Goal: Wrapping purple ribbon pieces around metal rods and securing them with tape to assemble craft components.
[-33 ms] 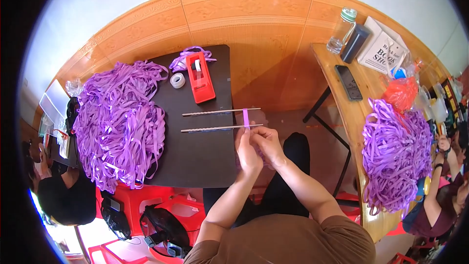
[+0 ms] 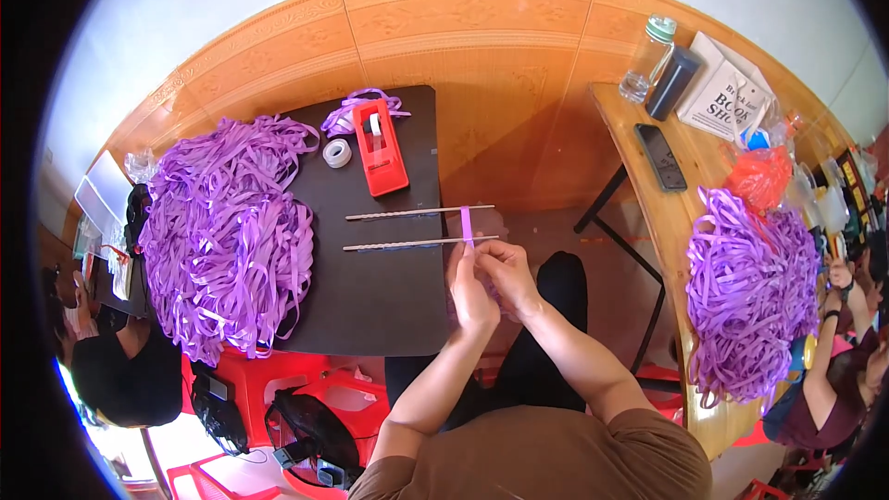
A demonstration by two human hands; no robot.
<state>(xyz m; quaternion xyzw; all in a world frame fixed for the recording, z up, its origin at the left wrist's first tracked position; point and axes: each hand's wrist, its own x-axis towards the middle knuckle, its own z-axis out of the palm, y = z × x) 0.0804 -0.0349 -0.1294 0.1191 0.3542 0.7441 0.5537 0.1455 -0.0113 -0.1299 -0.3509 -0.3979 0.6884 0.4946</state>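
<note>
Two thin rods lie side by side, running from the dark table past its right edge: a far rod [image 2: 398, 215] and a near rod [image 2: 394, 246]. Across their right ends runs a short purple ribbon [image 2: 466, 220]. My left hand [image 2: 471, 294] pinches the ribbon's near end, just below the near rod. My right hand [image 2: 507, 274] is closed in a pinch against the left fingertips, and its fingers hide what lies between them. Both hands are beyond the table's right edge, above my lap.
A big purple ribbon heap [image 2: 227, 241] covers the dark table's left; a red tape dispenser [image 2: 381, 162] and tape roll [image 2: 337, 153] stand behind the rods. On the wooden table are a phone [image 2: 660, 156], bottle [image 2: 646, 60] and another ribbon heap [image 2: 750, 301]. People sit at both sides.
</note>
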